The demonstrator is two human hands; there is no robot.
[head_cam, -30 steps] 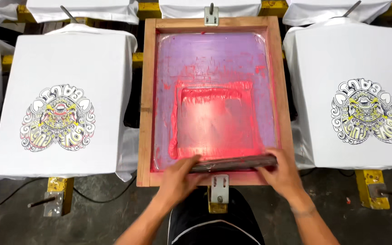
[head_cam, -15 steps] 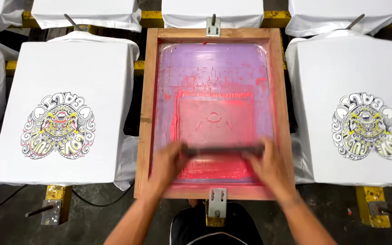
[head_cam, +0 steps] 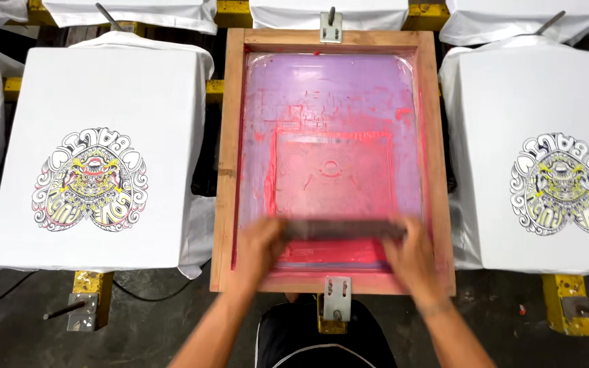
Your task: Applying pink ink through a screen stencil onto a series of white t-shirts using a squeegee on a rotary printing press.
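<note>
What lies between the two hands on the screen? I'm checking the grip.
In the head view, the dark squeegee spans the stretch between the left hand and right hand, over red ink.

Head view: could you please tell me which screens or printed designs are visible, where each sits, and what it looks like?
Wooden-framed printing screen: centre, rectangular, purple mesh smeared with red ink, both hands holding a dark squeegee bar across it.
Left white shirt's print: rounded mask-like design, black outlines, yellow and red fill.
Right white shirt's print: same rounded design, black and yellow.
</note>
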